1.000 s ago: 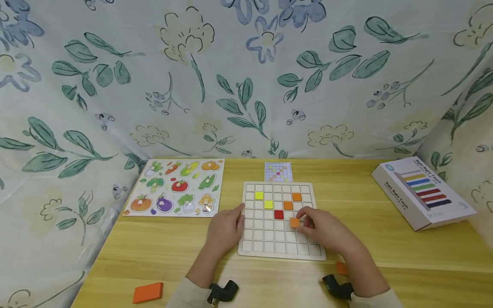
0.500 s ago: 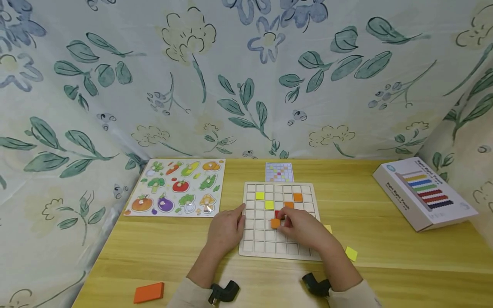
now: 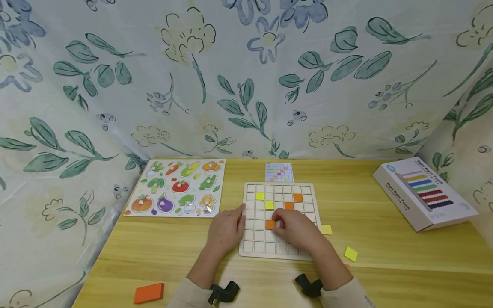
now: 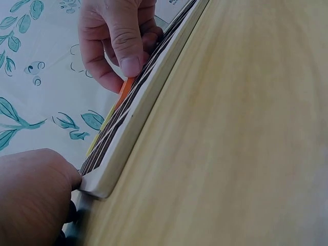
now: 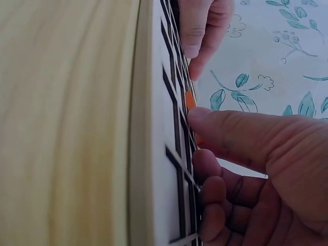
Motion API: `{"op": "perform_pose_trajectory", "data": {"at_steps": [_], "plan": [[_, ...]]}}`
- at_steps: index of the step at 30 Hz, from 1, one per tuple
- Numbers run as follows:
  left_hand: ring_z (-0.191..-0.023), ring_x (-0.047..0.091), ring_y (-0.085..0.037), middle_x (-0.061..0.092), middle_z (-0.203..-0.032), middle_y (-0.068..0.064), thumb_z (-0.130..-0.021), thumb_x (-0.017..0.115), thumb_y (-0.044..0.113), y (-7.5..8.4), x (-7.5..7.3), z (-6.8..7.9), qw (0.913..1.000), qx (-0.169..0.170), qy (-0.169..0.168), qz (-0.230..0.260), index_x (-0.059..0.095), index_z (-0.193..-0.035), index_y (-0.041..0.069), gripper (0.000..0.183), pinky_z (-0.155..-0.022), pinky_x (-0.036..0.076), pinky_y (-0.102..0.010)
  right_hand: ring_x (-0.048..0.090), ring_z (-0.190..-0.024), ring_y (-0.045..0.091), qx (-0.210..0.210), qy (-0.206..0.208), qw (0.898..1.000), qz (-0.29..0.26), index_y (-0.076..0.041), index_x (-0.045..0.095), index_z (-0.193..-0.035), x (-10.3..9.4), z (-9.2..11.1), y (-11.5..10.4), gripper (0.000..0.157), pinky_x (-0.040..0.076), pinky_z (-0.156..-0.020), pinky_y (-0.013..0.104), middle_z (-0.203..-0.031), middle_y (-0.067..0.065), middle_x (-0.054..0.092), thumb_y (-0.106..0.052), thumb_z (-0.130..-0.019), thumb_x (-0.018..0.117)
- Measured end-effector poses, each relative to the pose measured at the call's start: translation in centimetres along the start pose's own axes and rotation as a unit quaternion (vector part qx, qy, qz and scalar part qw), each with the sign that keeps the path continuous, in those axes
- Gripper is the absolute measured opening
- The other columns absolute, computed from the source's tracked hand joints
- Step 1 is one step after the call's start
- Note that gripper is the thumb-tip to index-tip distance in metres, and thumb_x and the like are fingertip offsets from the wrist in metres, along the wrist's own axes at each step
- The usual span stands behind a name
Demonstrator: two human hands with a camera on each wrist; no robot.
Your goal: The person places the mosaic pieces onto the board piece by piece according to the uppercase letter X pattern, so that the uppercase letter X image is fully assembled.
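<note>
My right hand (image 3: 296,229) pinches an orange square tile (image 3: 270,224) between thumb and fingers, low over the white grid board (image 3: 279,256). In the right wrist view, the thumb lies against the edge of that tile (image 5: 190,100). My left hand (image 3: 225,229) rests at the board's left edge, its straight index finger and thumb touching it. Two yellow tiles (image 3: 259,196) and two orange tiles (image 3: 298,197) lie in grid squares farther up. The red tile is hidden behind my right hand.
A small printed pattern card (image 3: 279,172) lies beyond the board. Left stands a vegetable puzzle board (image 3: 175,188); right, a white box (image 3: 425,194). Loose yellow tiles (image 3: 350,254) lie near my right forearm, and an orange block (image 3: 149,293) sits at the front left.
My right hand has carried the orange tile leftward across the grid, covering the red tile and uncovering loose yellow tiles on the table. The left hand keeps its place.
</note>
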State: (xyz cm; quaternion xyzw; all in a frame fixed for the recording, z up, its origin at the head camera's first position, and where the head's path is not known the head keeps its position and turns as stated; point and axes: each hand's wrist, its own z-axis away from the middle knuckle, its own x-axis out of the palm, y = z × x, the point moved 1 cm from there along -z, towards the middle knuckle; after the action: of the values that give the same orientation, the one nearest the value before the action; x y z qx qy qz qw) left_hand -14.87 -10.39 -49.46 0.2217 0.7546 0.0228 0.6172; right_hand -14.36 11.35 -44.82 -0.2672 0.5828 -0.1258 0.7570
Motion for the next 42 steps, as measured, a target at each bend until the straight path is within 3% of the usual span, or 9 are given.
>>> {"op": "perform_pose_trajectory", "data": {"at_steps": [6, 15, 26, 33, 42], "plan": [[-0.088, 0.071, -0.016, 0.079, -0.097, 0.001, -0.103, 0.059, 0.030, 0.1, 0.0, 0.0, 1.0000, -0.002, -0.004, 0.000, 0.065, -0.139, 0.015, 0.040, -0.079, 0.056, -0.033, 0.049, -0.068, 0.013, 0.002, 0.000, 1.000, -0.001, -0.019, 0.070, -0.105, 0.1, 0.0, 0.0, 0.019, 0.040, -0.064, 0.029, -0.073, -0.005, 0.055, -0.019, -0.088, 0.080], [-0.091, 0.072, -0.017, 0.079, -0.110, -0.001, -0.103, 0.058, 0.031, 0.1, 0.0, 0.0, 1.0000, -0.007, -0.006, 0.003, 0.064, -0.140, 0.015, 0.040, -0.080, 0.057, -0.034, 0.050, -0.070, 0.015, 0.022, 0.001, 0.999, -0.029, -0.019, 0.070, -0.110, -1.3, 0.5, 1.2, 0.023, 0.040, -0.063, 0.028, -0.076, -0.002, 0.056, -0.019, -0.089, 0.079], [-0.091, 0.073, -0.018, 0.077, -0.118, -0.002, -0.103, 0.058, 0.031, 0.1, 0.1, 0.1, 1.0000, -0.004, 0.000, 0.001, 0.065, -0.139, 0.015, 0.040, -0.080, 0.057, -0.034, 0.053, -0.076, 0.019, 0.082, -0.016, 0.995, -0.049, -0.019, 0.066, -0.121, -4.0, 2.3, 5.8, 0.031, 0.043, -0.063, 0.031, -0.087, 0.002, 0.058, -0.023, -0.092, 0.076], [-0.093, 0.073, -0.019, 0.078, -0.117, -0.002, -0.103, 0.058, 0.031, 0.1, 0.1, 0.1, 1.0000, -0.003, -0.001, 0.002, 0.065, -0.139, 0.014, 0.040, -0.081, 0.057, -0.035, 0.052, -0.080, 0.019, 0.071, -0.015, 0.996, -0.049, -0.017, 0.067, -0.120, -5.7, 3.7, 9.0, 0.032, 0.043, -0.065, 0.030, -0.090, 0.003, 0.058, -0.023, -0.090, 0.077], [-0.090, 0.072, -0.017, 0.079, -0.100, -0.001, -0.102, 0.060, 0.030, 0.0, 0.2, 0.1, 1.0000, 0.000, 0.005, 0.000, 0.065, -0.139, 0.015, 0.040, -0.079, 0.056, -0.034, 0.051, -0.081, 0.018, 0.069, -0.020, 0.996, -0.048, -0.012, 0.068, -0.114, -7.2, 4.7, 12.1, 0.034, 0.041, -0.069, 0.030, -0.089, 0.002, 0.058, -0.023, -0.085, 0.082]]}}
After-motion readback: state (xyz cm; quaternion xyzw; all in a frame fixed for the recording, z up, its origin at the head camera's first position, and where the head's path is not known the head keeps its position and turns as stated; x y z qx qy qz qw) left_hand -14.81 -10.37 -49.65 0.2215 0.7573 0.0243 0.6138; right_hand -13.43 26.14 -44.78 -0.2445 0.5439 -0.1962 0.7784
